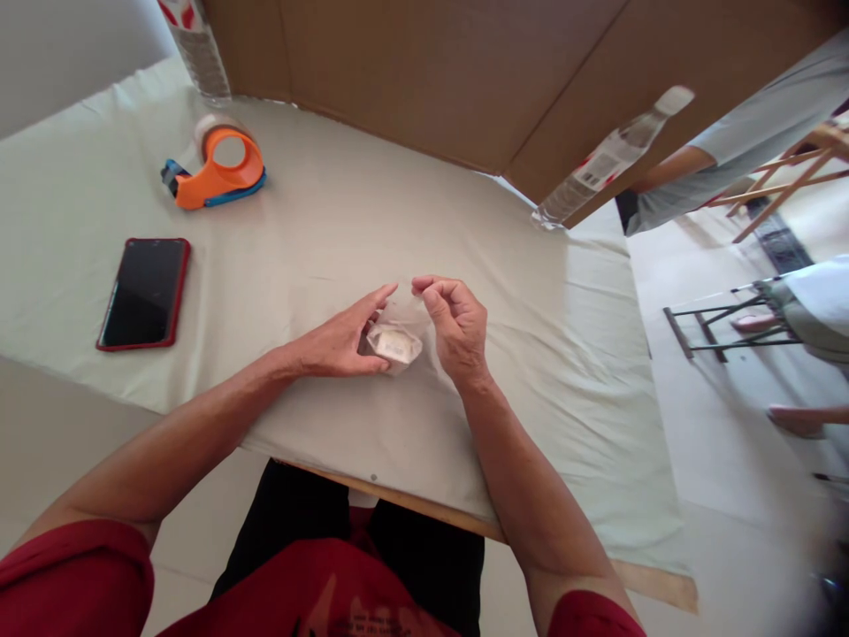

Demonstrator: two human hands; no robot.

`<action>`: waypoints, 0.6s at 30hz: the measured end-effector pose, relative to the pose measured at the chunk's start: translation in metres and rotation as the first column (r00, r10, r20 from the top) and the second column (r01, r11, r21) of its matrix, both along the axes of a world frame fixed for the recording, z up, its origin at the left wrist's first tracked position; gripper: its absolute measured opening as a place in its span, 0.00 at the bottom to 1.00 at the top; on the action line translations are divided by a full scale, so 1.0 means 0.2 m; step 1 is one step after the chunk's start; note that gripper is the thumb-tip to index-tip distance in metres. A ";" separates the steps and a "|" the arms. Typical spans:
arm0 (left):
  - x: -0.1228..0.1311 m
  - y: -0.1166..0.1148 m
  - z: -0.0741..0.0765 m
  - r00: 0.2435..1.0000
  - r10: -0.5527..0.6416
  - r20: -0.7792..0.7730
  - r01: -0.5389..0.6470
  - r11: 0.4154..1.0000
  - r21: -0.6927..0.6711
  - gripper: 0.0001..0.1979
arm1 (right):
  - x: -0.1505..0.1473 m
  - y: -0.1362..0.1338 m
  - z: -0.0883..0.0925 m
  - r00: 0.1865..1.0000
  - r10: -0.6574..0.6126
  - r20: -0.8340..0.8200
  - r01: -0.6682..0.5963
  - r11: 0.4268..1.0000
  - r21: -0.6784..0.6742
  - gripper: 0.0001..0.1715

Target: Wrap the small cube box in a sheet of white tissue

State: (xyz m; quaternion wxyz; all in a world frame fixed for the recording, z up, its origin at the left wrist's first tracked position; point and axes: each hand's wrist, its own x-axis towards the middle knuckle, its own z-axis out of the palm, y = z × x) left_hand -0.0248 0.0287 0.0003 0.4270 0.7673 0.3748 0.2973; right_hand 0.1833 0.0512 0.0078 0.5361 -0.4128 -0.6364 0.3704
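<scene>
We locate the bag [406, 310] between both hands, over the near part of the tabletop [318, 243], with a pale block [396, 345] in its lower end; whether it rests on the surface or is held just above, we cannot tell. The left hand [348, 341] is spread around the bag's left side, thumb at the lower edge and the other fingers well apart from it. The right hand [457, 327] appears to pinch the bag's upper right film between thumb and index finger. We note the following risks. If the right fingers pull hard, the thin film may stretch or tear at the pinch. If the left hand gives too little support, the block may tip or slide inside the bag. If the pinch loosens, the slippery film may escape and fold over. The phone [146, 292] and the tape dispenser [222, 172] lie well apart from both hands, so we judge accidental contact with them unlikely unless the left arm sweeps outward.
</scene>
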 end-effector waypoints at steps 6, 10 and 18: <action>0.00 0.00 0.03 0.999 -0.038 -0.019 0.036 0.993 -0.109 0.56 | 0.01 0.00 0.03 0.998 -0.060 -0.019 0.059 0.997 -0.049 0.15; 0.00 0.00 0.03 0.996 -0.041 0.080 0.055 0.984 -0.172 0.53 | 0.01 0.01 0.04 0.996 -0.088 -0.021 0.087 0.995 -0.056 0.16; 0.00 -0.01 0.06 0.953 0.053 0.298 0.039 0.955 -0.293 0.19 | 0.04 0.05 0.01 0.991 -0.120 -0.051 0.116 0.990 -0.085 0.16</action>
